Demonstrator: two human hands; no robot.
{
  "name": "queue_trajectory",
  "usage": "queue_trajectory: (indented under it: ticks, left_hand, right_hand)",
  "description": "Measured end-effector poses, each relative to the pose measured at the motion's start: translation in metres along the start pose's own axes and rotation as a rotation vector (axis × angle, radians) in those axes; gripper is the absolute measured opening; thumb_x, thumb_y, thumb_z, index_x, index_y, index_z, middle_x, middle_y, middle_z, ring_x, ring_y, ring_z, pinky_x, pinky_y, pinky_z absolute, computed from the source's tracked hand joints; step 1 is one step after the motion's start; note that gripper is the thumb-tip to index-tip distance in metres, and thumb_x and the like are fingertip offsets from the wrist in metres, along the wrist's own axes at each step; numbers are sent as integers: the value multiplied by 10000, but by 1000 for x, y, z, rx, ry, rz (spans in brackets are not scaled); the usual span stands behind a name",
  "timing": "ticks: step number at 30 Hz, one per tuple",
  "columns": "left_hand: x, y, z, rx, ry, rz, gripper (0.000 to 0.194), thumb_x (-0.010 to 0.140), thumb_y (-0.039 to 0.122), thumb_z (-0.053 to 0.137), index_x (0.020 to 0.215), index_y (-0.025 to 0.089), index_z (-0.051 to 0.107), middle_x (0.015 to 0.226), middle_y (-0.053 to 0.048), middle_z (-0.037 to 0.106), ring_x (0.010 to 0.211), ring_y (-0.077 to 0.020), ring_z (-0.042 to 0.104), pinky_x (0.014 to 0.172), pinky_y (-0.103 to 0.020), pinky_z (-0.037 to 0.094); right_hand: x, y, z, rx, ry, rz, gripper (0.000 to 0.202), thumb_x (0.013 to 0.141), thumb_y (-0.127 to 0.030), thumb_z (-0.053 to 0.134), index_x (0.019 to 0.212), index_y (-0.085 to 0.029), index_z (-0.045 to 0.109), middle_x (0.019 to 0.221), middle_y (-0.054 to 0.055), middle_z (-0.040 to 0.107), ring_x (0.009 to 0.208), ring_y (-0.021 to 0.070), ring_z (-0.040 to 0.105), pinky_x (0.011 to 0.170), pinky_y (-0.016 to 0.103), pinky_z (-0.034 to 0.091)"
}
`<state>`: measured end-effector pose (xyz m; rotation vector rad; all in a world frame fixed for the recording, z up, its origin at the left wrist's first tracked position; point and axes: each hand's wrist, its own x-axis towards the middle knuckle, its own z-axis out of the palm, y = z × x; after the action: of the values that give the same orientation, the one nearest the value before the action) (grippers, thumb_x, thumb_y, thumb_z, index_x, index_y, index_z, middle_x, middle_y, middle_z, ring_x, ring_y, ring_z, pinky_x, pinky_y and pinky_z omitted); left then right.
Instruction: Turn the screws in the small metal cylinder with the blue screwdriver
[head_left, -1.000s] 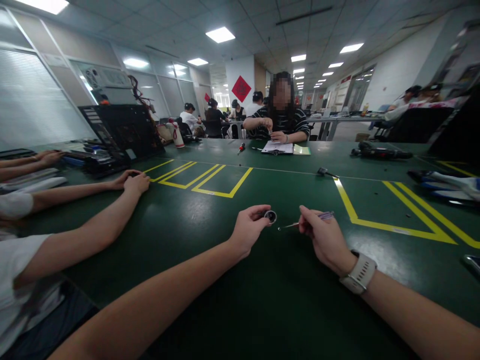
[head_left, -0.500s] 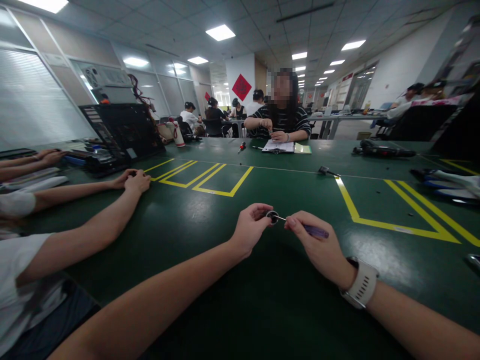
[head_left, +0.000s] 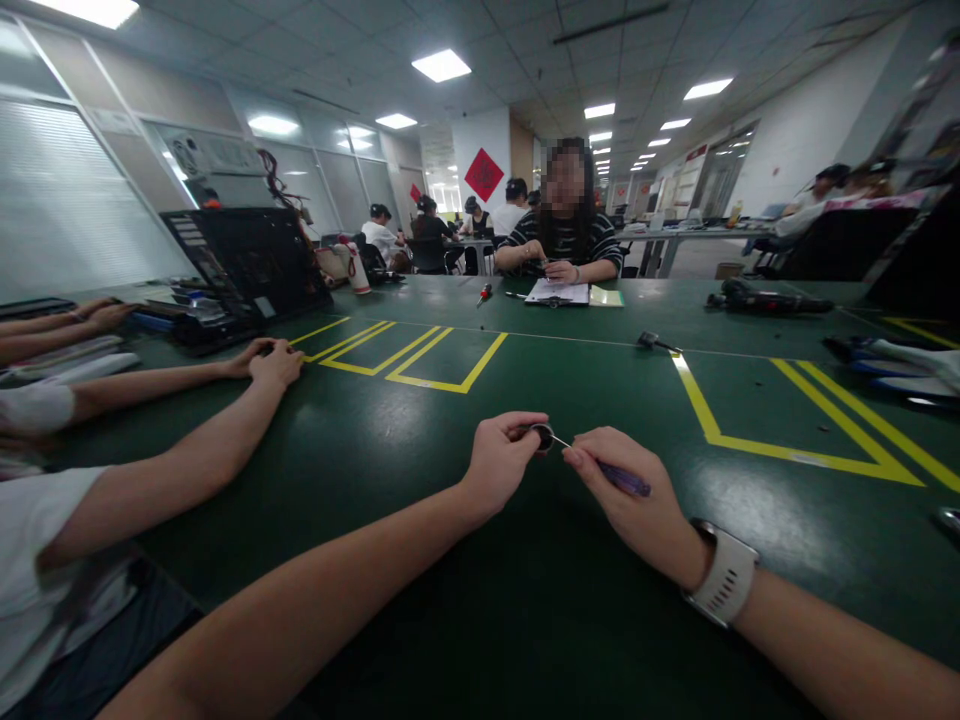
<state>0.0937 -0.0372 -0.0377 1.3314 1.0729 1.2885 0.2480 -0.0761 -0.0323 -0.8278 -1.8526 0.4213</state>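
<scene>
Above the green table point(head_left: 420, 450), my left hand point(head_left: 504, 465) pinches a small round part point(head_left: 543, 437) with a dark hollow and a pale rim. My fingers cover much of it, so its kind cannot be told. My right hand point(head_left: 626, 490) is closed around a screwdriver point(head_left: 624, 478) with a translucent purple handle. The thin metal shaft points left, and its tip meets the rim of the round part or lies just inside it. A pale watch is strapped on my right wrist.
Yellow tape outlines point(head_left: 465, 388) mark the table. A small black tool point(head_left: 657, 343) lies beyond my right hand; a power drill point(head_left: 765, 299) is farther right. A red screwdriver point(head_left: 484, 294) and clipboard point(head_left: 559, 292) lie near a person opposite. Another person's hands point(head_left: 274, 362) are at left.
The screwdriver's handle has shifted slightly left and down, and its shaft slopes more steeply. The round part has turned slightly in my left hand, showing its dark hollow differently.
</scene>
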Motion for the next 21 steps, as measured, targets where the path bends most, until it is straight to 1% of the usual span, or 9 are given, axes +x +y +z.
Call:
queue_trajectory:
  ticks: [5,8,10,12,13,17,19,21]
  left_hand:
    - [0,3,0,14,-12,1,215,718,71,570,894,117,685,768,-42,698,667,-124,647,670,-260,546]
    - [0,1,-1,17,-43,-17,230,716,63,573,915,123,670,812,-48,692,735,-134,649,722,-271,540]
    - [1,-2,-2,23,-112,-20,339,684,31,594,1004,133,639,895,-60,681,830,-147,643,784,-280,525]
    - [2,-7,-3,60,-187,13,486,646,-9,608,1106,149,591,991,-76,651,914,-159,623,833,-293,506]
    - [3,-9,-5,99,-210,48,521,639,-19,609,1129,156,579,1034,-85,627,942,-166,611,839,-300,503]
    - [5,-10,-9,403,-228,214,444,686,78,634,1115,188,598,1109,-87,523,970,-189,559,756,-300,512]
    - [5,-6,-11,584,-225,302,431,694,127,657,1113,205,598,1078,-72,513,954,-195,533,754,-320,490]
    - [5,-2,-12,733,-207,375,385,692,173,682,1069,205,611,1022,-59,523,933,-202,507,783,-348,453]
  right_hand:
    - [-1,0,1,-42,-30,-23,128,874,-216,503,831,-206,624,798,38,634,744,171,573,681,331,465]
    - [-1,-1,0,-24,-4,-14,131,869,-213,510,802,-202,622,784,35,630,736,166,572,672,319,462]
    - [0,-2,-2,-3,59,21,159,864,-233,517,748,-196,618,729,25,619,687,158,565,635,306,454]
    - [3,-4,-7,19,125,93,207,861,-270,519,696,-193,617,676,13,609,642,150,558,603,296,442]
    - [6,-5,-10,35,149,140,229,859,-293,521,677,-194,619,657,8,608,629,147,558,595,294,437]
    - [19,-10,-22,192,209,335,257,821,-378,568,655,-194,641,618,0,617,620,145,563,587,289,433]
    - [23,-12,-28,308,204,421,249,787,-399,604,662,-189,649,594,-1,613,597,141,554,567,283,425]
    - [21,-15,-34,418,157,508,247,757,-410,635,670,-180,652,574,-1,604,568,133,541,541,273,412]
